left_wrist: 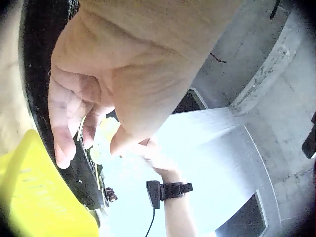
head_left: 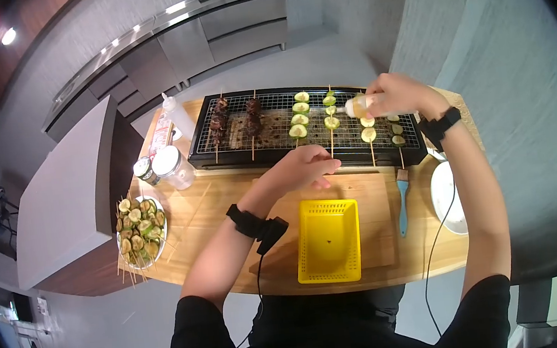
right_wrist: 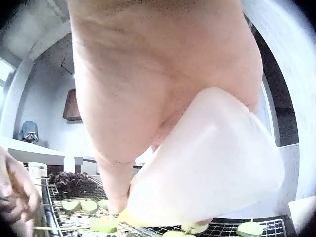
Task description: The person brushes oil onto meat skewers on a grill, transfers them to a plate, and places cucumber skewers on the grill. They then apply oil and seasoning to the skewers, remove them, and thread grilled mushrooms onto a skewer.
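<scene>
My right hand [head_left: 396,96] grips a translucent squeeze bottle [right_wrist: 207,163], tipped so that its nozzle points left over a zucchini skewer [head_left: 332,122] on the grill. Yellowish liquid shows inside. My left hand [head_left: 302,169] hovers at the grill's front edge, fingers loosely bent, with the fingertips right by the stick end of that same skewer. In the left wrist view a gap shows between thumb and fingers. Zucchini skewers lie on both sides, one on the left [head_left: 298,131] and others on the right [head_left: 369,135]. Two dark meat skewers [head_left: 254,119] lie further left on the grate.
A yellow basket [head_left: 332,278] stands on a wooden board [head_left: 375,225], beside a blue-handled brush [head_left: 403,208]. A white bowl [head_left: 438,191] is at the right. Leftward are a plate of zucchini skewers [head_left: 163,217], jars [head_left: 170,165] and another squeeze bottle [head_left: 179,116].
</scene>
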`<move>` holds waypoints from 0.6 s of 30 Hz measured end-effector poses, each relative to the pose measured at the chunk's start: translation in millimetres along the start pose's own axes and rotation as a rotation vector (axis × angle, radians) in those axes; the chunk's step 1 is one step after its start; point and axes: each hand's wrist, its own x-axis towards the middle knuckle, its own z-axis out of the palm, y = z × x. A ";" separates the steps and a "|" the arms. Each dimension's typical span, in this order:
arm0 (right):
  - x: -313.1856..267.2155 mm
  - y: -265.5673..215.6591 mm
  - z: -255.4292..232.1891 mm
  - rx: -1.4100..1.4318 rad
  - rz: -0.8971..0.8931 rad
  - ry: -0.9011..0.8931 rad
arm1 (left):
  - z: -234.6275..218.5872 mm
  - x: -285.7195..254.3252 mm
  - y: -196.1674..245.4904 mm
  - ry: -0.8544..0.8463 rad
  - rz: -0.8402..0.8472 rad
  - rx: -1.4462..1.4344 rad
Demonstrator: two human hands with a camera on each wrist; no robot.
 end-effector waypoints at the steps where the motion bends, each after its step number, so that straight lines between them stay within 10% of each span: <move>1: 7.2 5.0 2.6 -0.015 0.007 0.053 | -0.7 3.7 -2.4 -0.008 0.004 -0.026; 5: 28.0 23.0 15.8 -0.133 -0.068 0.305 | -0.4 6.9 4.7 0.008 -0.027 -0.118; 18: -28.0 20.9 6.1 0.032 -0.058 0.141 | 9.3 22.1 12.9 0.020 0.006 -0.426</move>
